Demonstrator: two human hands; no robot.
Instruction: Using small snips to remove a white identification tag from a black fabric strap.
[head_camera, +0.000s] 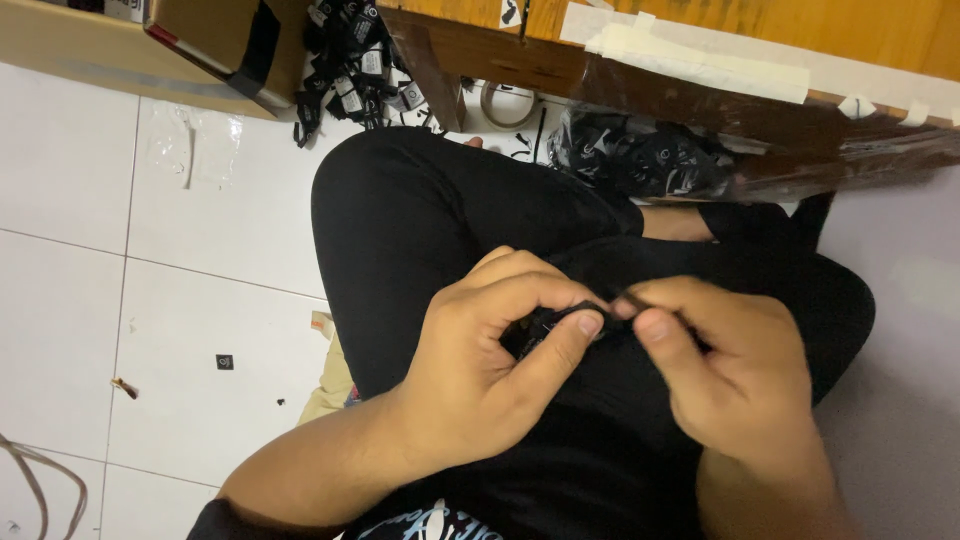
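clearly both hands pinch one small black piece (565, 322) over the lap: left hand (490, 350) with thumb and forefinger pressed on it, right hand (735, 375) nipping a thin strand at its end. best kept close, fingertips tight, pull gentle.

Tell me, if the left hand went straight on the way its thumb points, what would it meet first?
Most likely the right hand: the left hand points its thumb right at it, with only a small black item pinched between them.
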